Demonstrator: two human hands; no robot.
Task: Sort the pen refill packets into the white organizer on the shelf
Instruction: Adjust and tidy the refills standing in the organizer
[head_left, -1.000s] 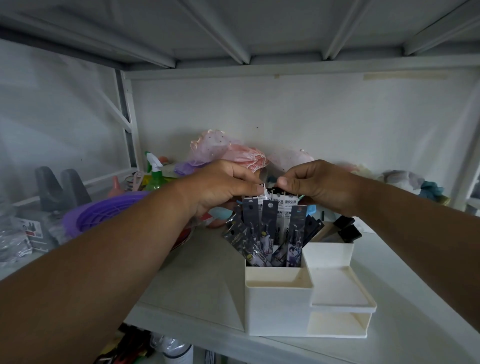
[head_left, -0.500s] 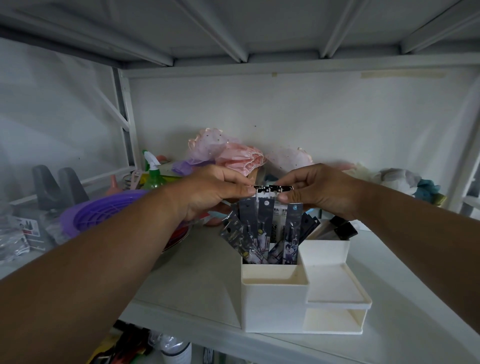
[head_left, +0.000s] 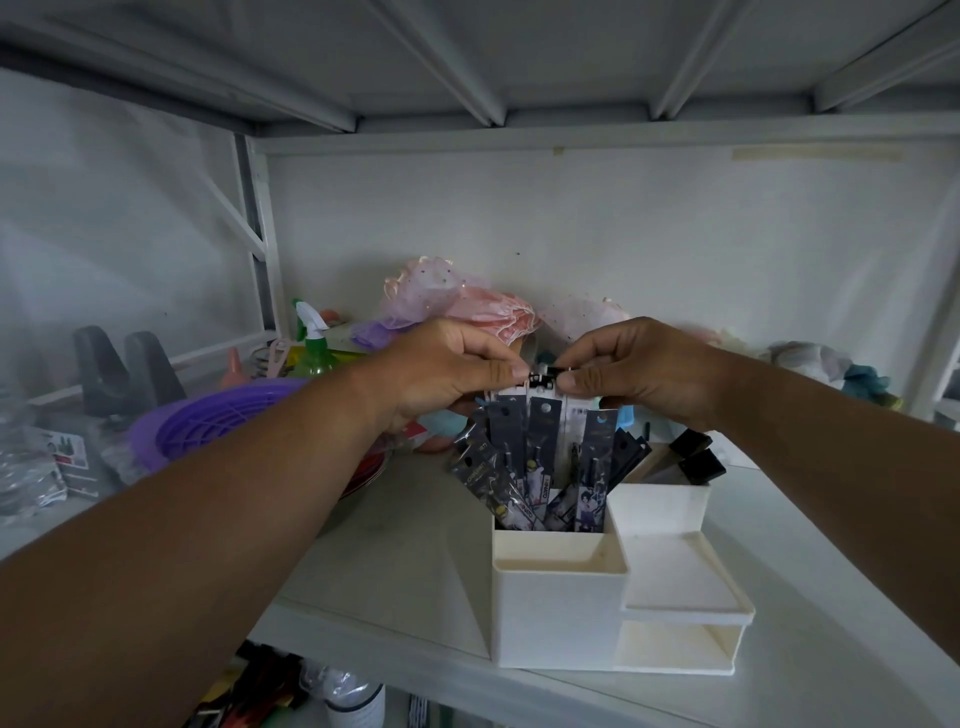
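Left hand (head_left: 447, 371) & right hand (head_left: 639, 371) are both pinching the top edge of the refill packets (head_left: 540, 452), which are standing fanned in the white organizer (head_left: 556, 613) rear compartment on the shelf (head_left: 395, 587). Packets prob light, thin, slick; gripping by stiff header tops is looking best.

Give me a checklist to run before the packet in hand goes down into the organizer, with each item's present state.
1. Both hands on the packet: left hand and right hand pinch the top edge of the held packet. Ok.
2. Packet above the rear compartment: it sits over the standing packets. Ok.
3. Room in that compartment: packets fan out and crowd it. Cannot tell.
4. White organizer upright on the shelf. Ok.
5. Front compartment free as an alternative: looks empty. Ok.
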